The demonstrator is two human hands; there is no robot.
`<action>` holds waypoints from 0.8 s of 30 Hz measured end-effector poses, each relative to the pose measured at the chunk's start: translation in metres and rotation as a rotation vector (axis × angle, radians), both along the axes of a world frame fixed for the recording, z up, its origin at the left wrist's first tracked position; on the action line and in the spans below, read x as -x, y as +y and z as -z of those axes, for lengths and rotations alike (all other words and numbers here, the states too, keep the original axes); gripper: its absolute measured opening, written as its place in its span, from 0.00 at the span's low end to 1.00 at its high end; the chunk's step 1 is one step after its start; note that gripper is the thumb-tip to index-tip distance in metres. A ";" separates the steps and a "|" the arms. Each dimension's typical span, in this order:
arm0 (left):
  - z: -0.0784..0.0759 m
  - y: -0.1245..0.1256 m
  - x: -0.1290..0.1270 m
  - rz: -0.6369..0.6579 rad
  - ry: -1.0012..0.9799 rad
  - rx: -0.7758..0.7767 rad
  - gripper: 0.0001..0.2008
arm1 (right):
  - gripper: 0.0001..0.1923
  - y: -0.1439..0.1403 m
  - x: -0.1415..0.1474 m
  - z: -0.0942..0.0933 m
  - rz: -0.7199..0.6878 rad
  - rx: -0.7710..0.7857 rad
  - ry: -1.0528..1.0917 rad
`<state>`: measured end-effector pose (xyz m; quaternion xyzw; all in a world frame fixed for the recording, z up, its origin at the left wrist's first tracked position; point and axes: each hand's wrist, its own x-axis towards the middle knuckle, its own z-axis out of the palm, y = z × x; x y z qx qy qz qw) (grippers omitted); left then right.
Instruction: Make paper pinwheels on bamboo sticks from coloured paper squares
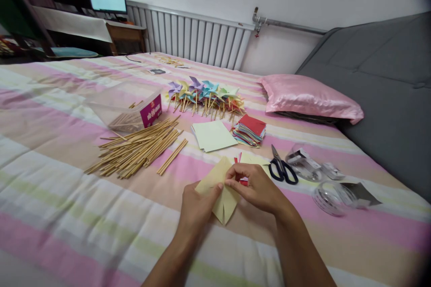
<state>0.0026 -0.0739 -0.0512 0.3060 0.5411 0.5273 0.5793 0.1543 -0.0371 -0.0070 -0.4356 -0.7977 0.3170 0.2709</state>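
A pale yellow paper square [229,202] with slits cut in from its corners is held between my two hands. My left hand [201,199] grips its left side, the thumb pressed on top near the middle. With thumb and forefinger pinched, my right hand [254,186] is at the paper's right side close to the centre; whether something small is in the pinch, I cannot make out. Beyond the hands lie a stack of pale paper squares [214,135] and a pile of coloured squares [249,129] with red on top. Dark-handled scissors [282,168] rest to the right.
Many thin wooden sticks [144,150] lie left of the papers, beside a clear plastic box [116,110]. Finished paper pinwheels [205,94] are heaped farther back. Clear plastic containers [333,197] sit at the right. A pink pillow [310,96] lies on the striped bedspread [84,215].
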 end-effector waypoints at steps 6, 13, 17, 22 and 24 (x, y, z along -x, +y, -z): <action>0.001 0.000 0.001 0.028 -0.001 -0.011 0.15 | 0.04 0.000 0.000 -0.001 -0.013 -0.016 -0.010; 0.000 0.001 0.000 0.009 -0.031 0.004 0.16 | 0.04 0.000 0.001 -0.001 -0.004 -0.053 -0.010; -0.001 0.001 0.000 -0.002 -0.019 0.019 0.17 | 0.04 0.000 0.002 -0.001 0.007 -0.076 -0.029; -0.002 0.001 0.000 -0.008 -0.009 0.021 0.17 | 0.04 -0.001 0.003 -0.001 0.004 -0.082 -0.033; -0.004 0.001 0.000 -0.023 -0.034 0.032 0.18 | 0.03 -0.002 0.003 -0.002 0.005 -0.079 -0.014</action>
